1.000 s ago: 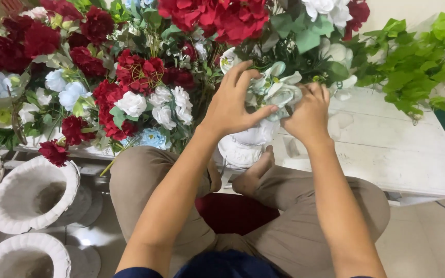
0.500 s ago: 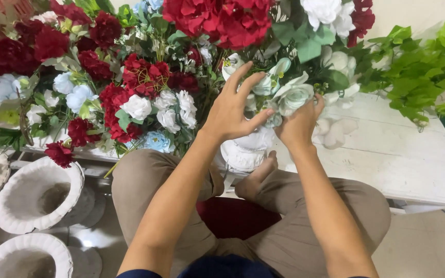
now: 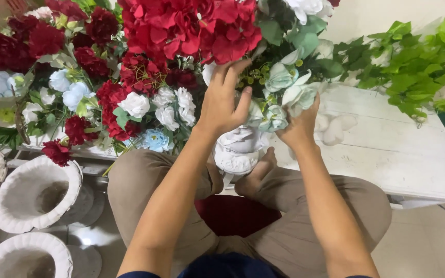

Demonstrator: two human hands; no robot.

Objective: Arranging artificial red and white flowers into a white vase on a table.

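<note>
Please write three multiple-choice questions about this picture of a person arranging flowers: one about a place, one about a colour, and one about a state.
1. Where does the white vase stand?
A. between the person's legs
B. on the white table
C. inside an empty pot

2. What colour is the big flower cluster above the left hand?
A. yellow
B. red
C. purple

3. In what state are the two white pots at lower left?
A. full of flowers
B. tipped on their sides
C. empty

Answers: 1 A, the vase sits by the bare foot, off the table. 2 B, its petals are bright red. 3 C, their hollows show and they stand upright.
</note>
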